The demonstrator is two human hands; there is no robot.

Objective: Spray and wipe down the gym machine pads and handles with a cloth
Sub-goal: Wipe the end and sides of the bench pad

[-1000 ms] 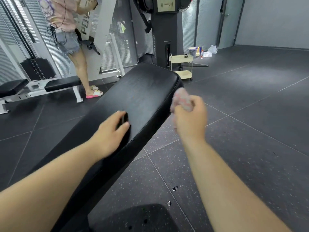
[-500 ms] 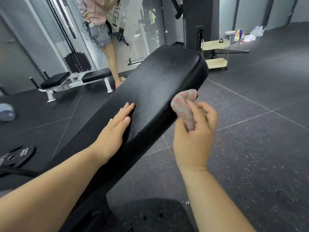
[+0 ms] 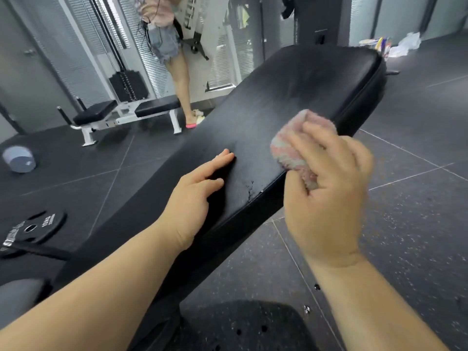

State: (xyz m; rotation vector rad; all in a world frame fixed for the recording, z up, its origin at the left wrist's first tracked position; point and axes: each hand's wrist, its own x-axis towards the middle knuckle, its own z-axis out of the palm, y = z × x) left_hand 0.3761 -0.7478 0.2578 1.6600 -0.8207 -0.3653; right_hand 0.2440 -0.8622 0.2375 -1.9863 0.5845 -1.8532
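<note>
Gripped by right hand (image 3: 326, 198), cloth (image 3: 291, 150) now touches pad (image 3: 291, 84).

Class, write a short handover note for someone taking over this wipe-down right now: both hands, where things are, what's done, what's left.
Left hand: open, flat on the black bench pad.
Right hand: grips the pink cloth, pressed on the pad's right edge.
Spray bottle: not in view.
Done: wiping begun; how much is clean cannot be told.
Left: rest of pad, then handles.
</note>
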